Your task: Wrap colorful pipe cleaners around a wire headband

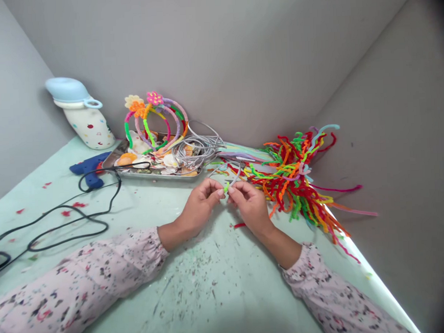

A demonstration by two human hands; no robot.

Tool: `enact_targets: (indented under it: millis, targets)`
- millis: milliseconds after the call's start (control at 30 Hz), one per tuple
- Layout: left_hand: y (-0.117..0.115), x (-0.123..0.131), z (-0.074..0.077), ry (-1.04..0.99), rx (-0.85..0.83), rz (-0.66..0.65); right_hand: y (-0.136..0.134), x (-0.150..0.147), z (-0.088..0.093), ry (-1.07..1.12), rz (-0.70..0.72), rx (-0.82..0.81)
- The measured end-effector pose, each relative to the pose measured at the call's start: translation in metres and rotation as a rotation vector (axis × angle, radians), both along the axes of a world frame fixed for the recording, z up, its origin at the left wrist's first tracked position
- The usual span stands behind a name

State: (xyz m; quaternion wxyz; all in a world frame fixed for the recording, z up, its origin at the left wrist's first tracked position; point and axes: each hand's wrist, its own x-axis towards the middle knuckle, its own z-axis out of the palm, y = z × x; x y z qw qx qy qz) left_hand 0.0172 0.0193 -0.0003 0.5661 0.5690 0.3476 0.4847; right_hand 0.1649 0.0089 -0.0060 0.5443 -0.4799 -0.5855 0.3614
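My left hand (pixel 206 201) and my right hand (pixel 247 199) meet above the middle of the table, each in a pinch. Between their fingertips is a short bright green pipe cleaner (pixel 226 188). A grey wire loop (pixel 236 173) rises just behind the fingers, and the green piece seems to sit on its ends; the exact contact is hidden by my fingers. Just beyond my hands, a coil of grey wire loops (pixel 202 146) rests on a metal tray (pixel 163 175). Right of my right hand spreads a big tangled pile of coloured pipe cleaners (pixel 296 178).
Decorated hoops with flowers (pixel 155 120) stand on the tray among shells (pixel 170 161). Left of it lie a blue glue gun (pixel 87 168) and its looping black cord (pixel 108 210). A white bottle with a blue lid (pixel 89 125) stands at the back left. Grey walls enclose the table (pixel 198 290).
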Motion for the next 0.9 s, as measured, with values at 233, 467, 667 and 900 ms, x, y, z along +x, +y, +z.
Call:
enact_targets:
  millis: [233, 467, 667, 900]
  targets:
    - [-0.0003, 0.0006, -0.0002, -0.019, -0.011, 0.009, 0.0008, 0.0004, 0.0008, 0.035, 0.036, -0.025]
    - [0.0003, 0.0008, 0.0003, -0.029, -0.03, 0.016, 0.0013, -0.0004, 0.0, 0.056, 0.021, -0.07]
    - [0.0001, 0.0012, 0.0015, -0.026, -0.027, -0.006, 0.0016, 0.0018, 0.0006, 0.075, 0.06, -0.039]
    - [-0.0021, 0.002, 0.0045, -0.027, -0.027, -0.022, 0.0025, 0.0045, 0.0021, 0.102, 0.112, -0.028]
